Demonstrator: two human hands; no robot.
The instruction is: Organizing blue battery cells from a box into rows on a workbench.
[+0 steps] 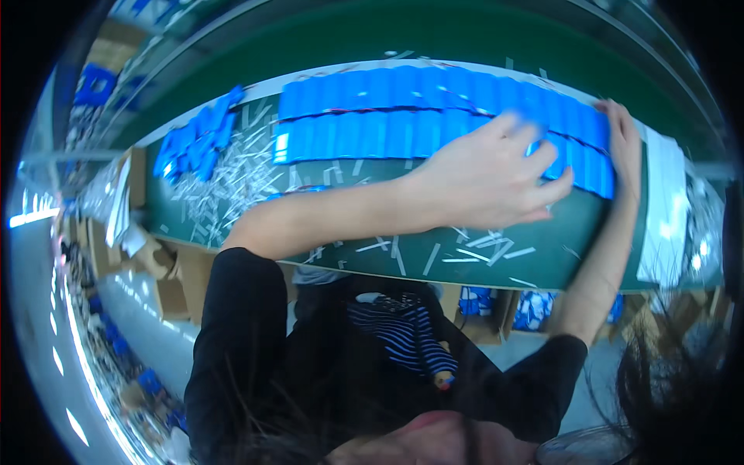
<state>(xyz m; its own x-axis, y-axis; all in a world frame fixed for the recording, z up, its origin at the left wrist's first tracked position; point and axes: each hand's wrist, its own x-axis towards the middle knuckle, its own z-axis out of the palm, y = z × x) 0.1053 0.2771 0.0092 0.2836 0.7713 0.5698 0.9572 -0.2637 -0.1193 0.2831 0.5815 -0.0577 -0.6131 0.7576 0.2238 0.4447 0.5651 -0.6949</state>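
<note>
Two long rows of blue-wrapped packs that look like battery packs lie side by side on the green tabletop, with thin dark and reddish wires along the seam between the rows. My left hand reaches across to the right part of the near row. Its fingers are bent and apart, with the tips partly blurred, and I see nothing between them. At the right end of the rows rests my right hand, its fingers stretched along the end packs and touching them. Part of a blue pack shows behind my left forearm.
White paper-like strips lie scattered over the left and near parts of the table. A loose heap of blue packs is at the left. White sheets lie at the right end. Cardboard boxes stand below the near edge.
</note>
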